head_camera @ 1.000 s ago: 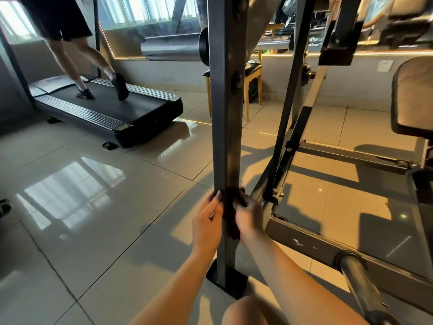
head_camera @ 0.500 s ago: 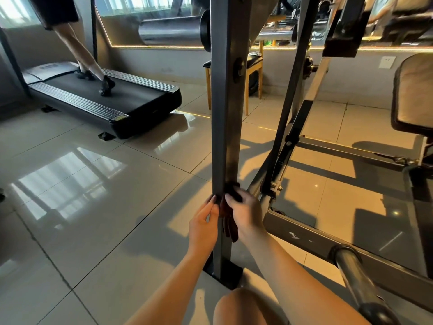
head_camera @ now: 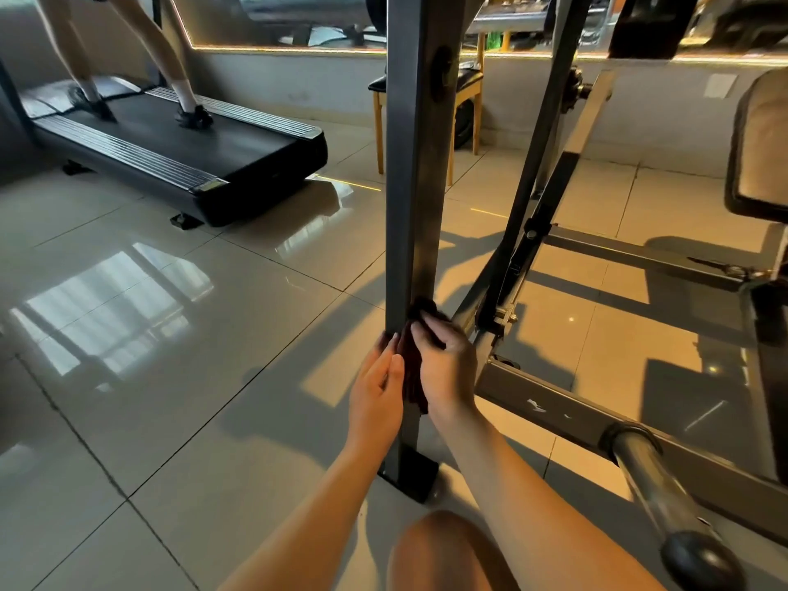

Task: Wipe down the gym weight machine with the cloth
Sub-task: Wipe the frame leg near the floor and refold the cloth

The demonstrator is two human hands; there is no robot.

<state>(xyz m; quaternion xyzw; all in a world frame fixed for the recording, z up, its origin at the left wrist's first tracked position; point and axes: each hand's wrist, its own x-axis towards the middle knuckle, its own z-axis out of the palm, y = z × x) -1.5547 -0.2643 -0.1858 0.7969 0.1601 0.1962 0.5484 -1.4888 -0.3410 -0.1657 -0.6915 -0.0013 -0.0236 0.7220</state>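
Gripping firmly, your right hand point(head_camera: 445, 364) clamps the dark maroon cloth point(head_camera: 414, 379) to the weight machine's grey square steel upright point(head_camera: 407, 198), low near its foot, evidently for wiping pressure; your left hand point(head_camera: 375, 394), laid flat, braces the opposite face.

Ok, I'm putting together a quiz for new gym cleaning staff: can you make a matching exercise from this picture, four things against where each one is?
Things:
1. cloth
2. left hand
3. treadmill
4. chair

Places:
A. behind the post, further back
B. far left, with a person walking on it
C. held against the post by the right hand
D. flat on the post's left face

Pairs: 1-C, 2-D, 3-B, 4-A.
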